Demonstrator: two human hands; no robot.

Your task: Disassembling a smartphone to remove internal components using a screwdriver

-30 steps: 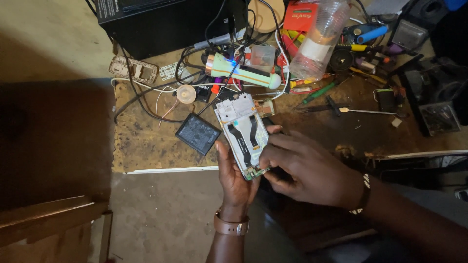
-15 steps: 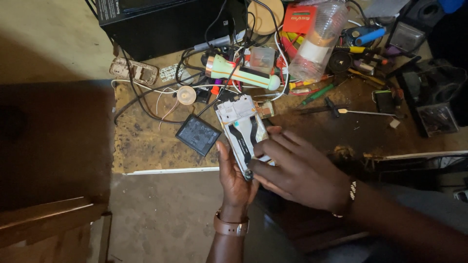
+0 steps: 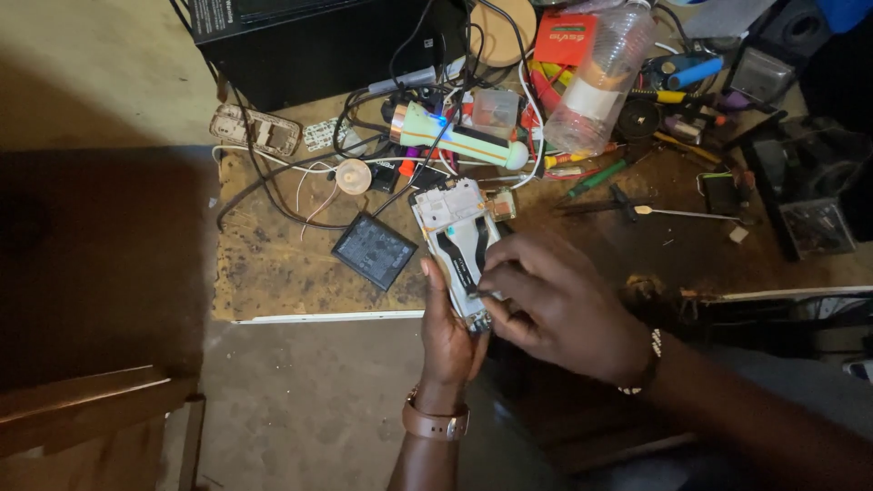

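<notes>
- White frame, black flex ribbons: that is the opened phone (image 3: 459, 241) we have in hand, back off, insides facing up, held just above the near edge of the surface (image 3: 273, 273).
- Our left hand (image 3: 447, 332) cradles it from below, fingers wrapped round its lower end and thumb up along the left side, gripping the phone firmly.
- Our right hand (image 3: 564, 309) lies over the lower right of the phone, fingers pinched on a thin tool (image 3: 482, 294) whose tip touches the board low on the phone; what kind of tool it is, we cannot tell.
- We judge this as mid-teardown: the tip is working at a connector or screw near the bottom of the board.
- The next move, as we read it, calls for a steady left grip and small, light pressure from the tip, so that nothing slips onto the ribbons.
- Just left of the phone a flat black battery (image 3: 374, 251) lies on the surface, apart from it.
- Beyond it sit a round coil (image 3: 353, 175) with thin wires, a pale green torch (image 3: 450, 136) and a clear bottle (image 3: 600, 77) lying tilted among the clutter.
- At the far left, a bare phone chassis (image 3: 255, 130) rests near the black box (image 3: 318, 41).
- A screwdriver (image 3: 600, 175) with a green handle lies to the right, well clear of our hands.
</notes>
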